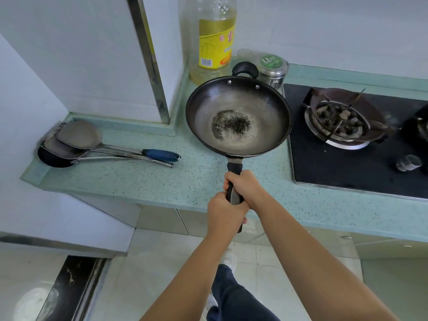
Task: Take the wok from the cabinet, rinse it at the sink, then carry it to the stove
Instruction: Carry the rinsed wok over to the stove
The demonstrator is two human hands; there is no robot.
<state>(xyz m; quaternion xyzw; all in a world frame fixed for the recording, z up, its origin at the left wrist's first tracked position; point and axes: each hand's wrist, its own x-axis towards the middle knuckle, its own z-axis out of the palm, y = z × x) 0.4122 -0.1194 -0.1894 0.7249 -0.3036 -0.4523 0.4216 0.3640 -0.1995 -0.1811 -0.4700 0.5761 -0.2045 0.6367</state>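
Printed on the yellow label (216,46) of the oil bottle (209,38), at the back edge of the bench (139,177) next to the wall corner:
- Large red Chinese characters across the upper part of the label. Clearest one legible as 富; smaller neighbour to its left too blurred to read.
- Line of small dark Chinese print below, cut off at the label's right edge; not legible.
- Block of fine print at the label's left side; not legible.
- Barcode (206,62) at the lower left corner of the label; digits too small to read.

On the green lid sticker (272,60) of the metal tin (273,68), at the same back edge: white logo mark with fine lettering beneath; not legible.
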